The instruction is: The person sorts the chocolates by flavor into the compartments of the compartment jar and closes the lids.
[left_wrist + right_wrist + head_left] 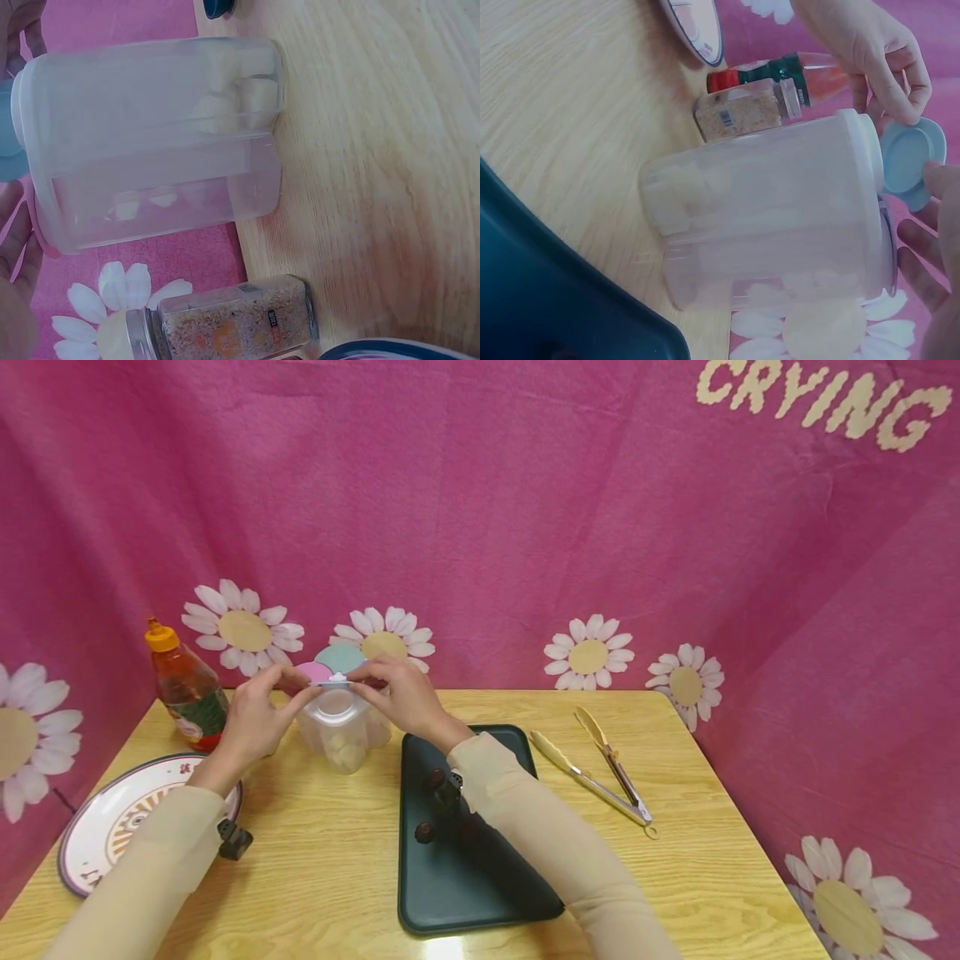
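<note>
A translucent storage canister [335,718] with several compartments stands upright at the table's back left. Pale chunks [240,90] lie at the bottom of its front compartment. That compartment's light-blue lid [909,156] is tilted up, while a pink lid [315,672] and a green lid [341,657] lie behind it. My left hand [258,710] pinches the blue lid's left edge, thumb in front. At the opposite edge, my right hand [405,693] pinches it too, its thumb on the lid's face in the right wrist view. Some fingertips are hidden behind the lid.
Left of the canister are a jar of granules [232,322] and a red sauce bottle [193,697]. A patterned plate [78,852] lies under the left forearm. Beneath the right forearm is a dark tray [450,902] with small dark round pieces [424,832]. Tongs [600,785] lie spread right of it.
</note>
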A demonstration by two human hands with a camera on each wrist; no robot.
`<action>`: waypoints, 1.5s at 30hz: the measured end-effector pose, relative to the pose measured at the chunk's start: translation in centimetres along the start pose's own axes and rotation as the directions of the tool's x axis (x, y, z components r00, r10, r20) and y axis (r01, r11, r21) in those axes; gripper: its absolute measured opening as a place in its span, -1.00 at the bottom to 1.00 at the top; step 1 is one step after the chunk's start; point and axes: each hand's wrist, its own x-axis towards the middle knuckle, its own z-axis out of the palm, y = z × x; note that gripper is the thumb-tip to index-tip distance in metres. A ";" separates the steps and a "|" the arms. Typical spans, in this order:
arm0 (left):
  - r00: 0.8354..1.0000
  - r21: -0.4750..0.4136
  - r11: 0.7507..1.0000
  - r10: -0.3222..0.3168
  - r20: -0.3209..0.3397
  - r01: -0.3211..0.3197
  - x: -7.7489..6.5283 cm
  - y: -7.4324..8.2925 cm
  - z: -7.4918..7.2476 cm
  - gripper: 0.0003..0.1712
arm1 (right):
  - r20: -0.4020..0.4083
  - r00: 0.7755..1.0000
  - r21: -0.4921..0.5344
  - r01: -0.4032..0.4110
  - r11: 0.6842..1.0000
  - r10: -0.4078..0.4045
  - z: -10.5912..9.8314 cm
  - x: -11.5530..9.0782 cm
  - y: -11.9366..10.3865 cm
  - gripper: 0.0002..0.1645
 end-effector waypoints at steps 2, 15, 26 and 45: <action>1.000 0.002 1.000 0.016 -0.005 -0.015 -0.3 0.2 0.0 -0.76 | 0.014 1.000 0.006 0.010 1.000 -0.010 -0.1 -0.3 0.0 -0.75; 0.996 0.039 0.995 0.094 0.005 -0.094 -1.6 0.5 -0.3 -0.82 | 0.058 0.990 -0.122 0.136 0.983 -0.130 0.1 -1.2 0.2 -0.77; 0.992 0.040 0.992 0.122 0.009 -0.122 -1.8 0.7 -0.2 -0.83 | 0.078 0.987 -0.224 0.153 0.963 -0.138 0.7 -1.5 0.2 -0.72; 0.981 0.122 0.974 0.186 0.057 -0.192 -1.9 0.4 -0.4 -0.82 | 0.077 0.995 -0.185 0.076 0.980 -0.063 1.1 -1.4 0.0 -0.71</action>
